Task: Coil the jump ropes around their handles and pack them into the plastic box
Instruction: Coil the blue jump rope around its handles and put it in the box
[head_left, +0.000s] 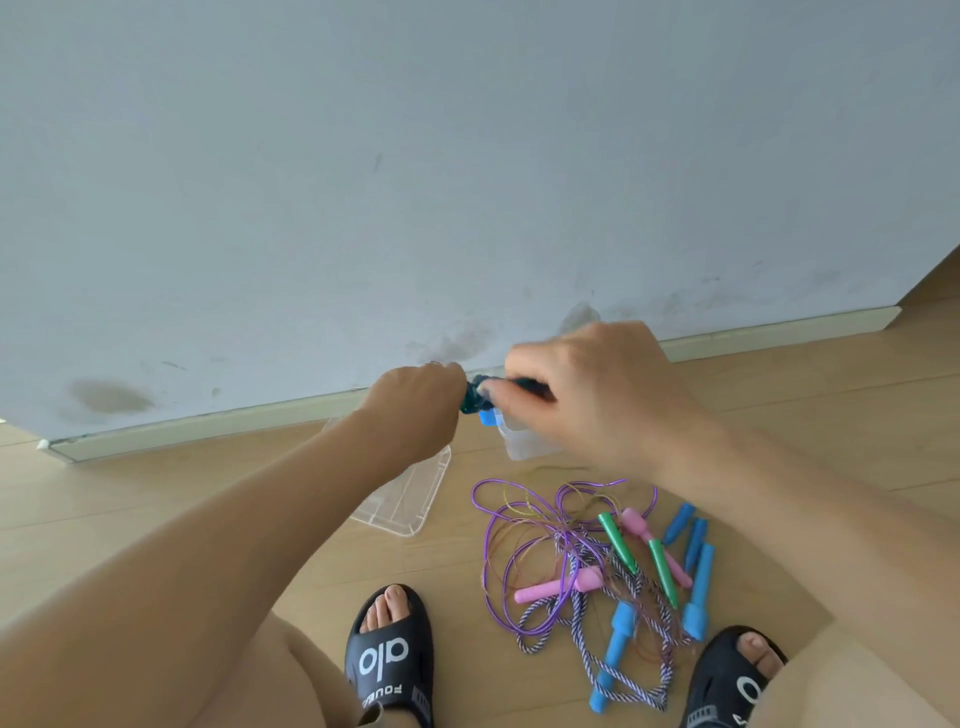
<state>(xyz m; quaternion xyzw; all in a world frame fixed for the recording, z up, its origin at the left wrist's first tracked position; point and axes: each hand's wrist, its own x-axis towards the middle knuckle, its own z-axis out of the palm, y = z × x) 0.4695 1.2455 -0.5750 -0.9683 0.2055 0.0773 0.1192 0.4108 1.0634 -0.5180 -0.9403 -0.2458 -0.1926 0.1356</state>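
Beyond your sandals and the loose ropes, your left hand and right hand pinch a teal rope bundle above the plastic box near the baseboard.

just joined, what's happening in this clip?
A person is winding a dark teal rope around its handles, held up between the left hand and right hand; a blue handle end pokes out below. Beneath the hands sit the clear plastic box and what looks like its lid on the wood floor. A tangled pile of jump ropes, with pink, green and blue handles, lies uncoiled by the person's sandals.
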